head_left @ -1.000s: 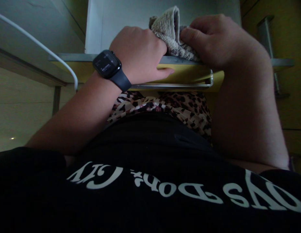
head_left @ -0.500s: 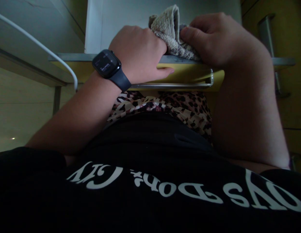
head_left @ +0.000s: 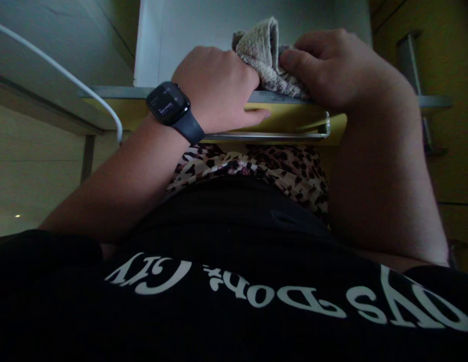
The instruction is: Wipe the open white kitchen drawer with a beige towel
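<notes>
A beige and grey terry cloth (head_left: 258, 48) lies bunched over the top edge of a pulled-out drawer's yellow front (head_left: 290, 116). My right hand (head_left: 328, 68) grips the cloth from the right, its thumb pressed into the folds and its other fingers partly hidden. Left of the cloth, my left hand (head_left: 216, 85) straddles the top edge of the drawer front. Its fingers curl over on the inner side, mostly out of sight, and the thumb lies along the outer face. A black smartwatch (head_left: 169, 103) is on my left wrist.
Behind my hands are the drawer's white walls (head_left: 149, 45). A metal bar handle (head_left: 271, 136) runs along the drawer front, close to my lap. On the left hangs a white cable (head_left: 64, 70); on the right stands a yellow cabinet with a metal handle (head_left: 409, 60).
The drawer, cloth and both hands sit slightly lower in the picture. Both hands keep the same hold, and the cloth's shape is nearly unchanged.
</notes>
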A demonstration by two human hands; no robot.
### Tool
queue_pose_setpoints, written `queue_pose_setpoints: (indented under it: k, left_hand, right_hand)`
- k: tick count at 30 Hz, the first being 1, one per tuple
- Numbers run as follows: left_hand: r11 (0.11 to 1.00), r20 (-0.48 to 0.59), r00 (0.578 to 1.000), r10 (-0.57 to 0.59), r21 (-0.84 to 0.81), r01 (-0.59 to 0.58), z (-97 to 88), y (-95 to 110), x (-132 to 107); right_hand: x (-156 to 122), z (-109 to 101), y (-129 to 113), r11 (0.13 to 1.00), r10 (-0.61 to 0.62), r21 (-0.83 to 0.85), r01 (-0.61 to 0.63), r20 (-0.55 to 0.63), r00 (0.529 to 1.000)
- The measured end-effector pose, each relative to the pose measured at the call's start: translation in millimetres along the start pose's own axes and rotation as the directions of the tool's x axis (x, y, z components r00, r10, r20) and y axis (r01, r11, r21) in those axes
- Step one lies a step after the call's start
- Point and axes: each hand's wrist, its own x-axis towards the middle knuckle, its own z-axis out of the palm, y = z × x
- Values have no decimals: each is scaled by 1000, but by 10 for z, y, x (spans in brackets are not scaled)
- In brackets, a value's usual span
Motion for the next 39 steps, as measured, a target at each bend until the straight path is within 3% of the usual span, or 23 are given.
queue_pose_setpoints:
  k: [39]
  left_hand:
    - [1000, 17, 1000, 0, 9, 0, -3, -5, 5]
  right_hand:
    - [13, -9, 7, 1000, 18, 5, -18, 7, 1000]
